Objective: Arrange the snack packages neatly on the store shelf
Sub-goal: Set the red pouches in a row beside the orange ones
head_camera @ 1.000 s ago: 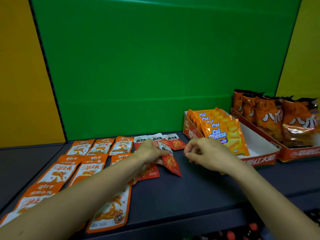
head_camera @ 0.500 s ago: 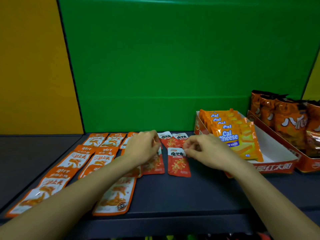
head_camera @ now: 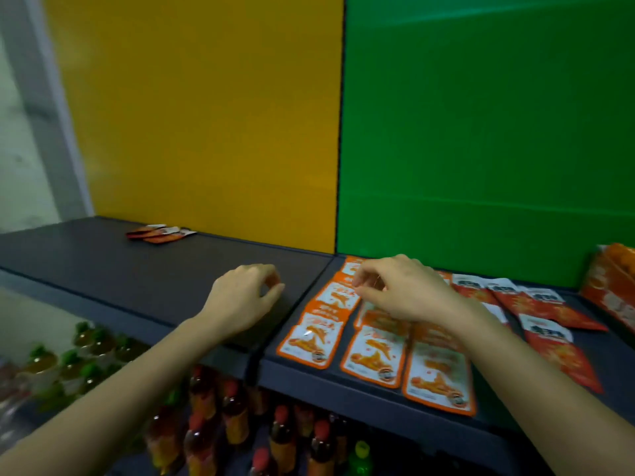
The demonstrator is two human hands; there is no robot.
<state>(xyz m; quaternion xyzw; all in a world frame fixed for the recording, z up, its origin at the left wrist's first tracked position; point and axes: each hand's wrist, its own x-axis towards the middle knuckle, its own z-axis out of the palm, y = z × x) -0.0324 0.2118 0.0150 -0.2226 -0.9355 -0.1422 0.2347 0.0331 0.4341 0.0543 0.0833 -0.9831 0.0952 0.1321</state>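
Observation:
Orange-and-white snack packets (head_camera: 374, 358) lie flat in rows on the dark shelf (head_camera: 144, 269), in front of the green panel. Red packets (head_camera: 536, 304) lie to their right, with one more (head_camera: 558, 353) nearer the front edge. Far left at the back, by the yellow panel, lies a small pile of red packets (head_camera: 159, 232). My left hand (head_camera: 244, 298) hovers over bare shelf just left of the orange rows, fingers loosely curled, holding nothing. My right hand (head_camera: 402, 292) hangs over the back orange packets with curled fingers; whether it touches them I cannot tell.
A red-orange display box (head_camera: 611, 290) shows at the right edge. Below the shelf stand several bottles with red caps (head_camera: 237, 417) and green caps (head_camera: 68, 359). A seam (head_camera: 299, 304) splits the shelf between the yellow and green panels.
The view has swung left, so the boxes slid to the right edge. Both hands have moved left, away from the red packets; the left now hovers over bare shelf, the right over the orange rows.

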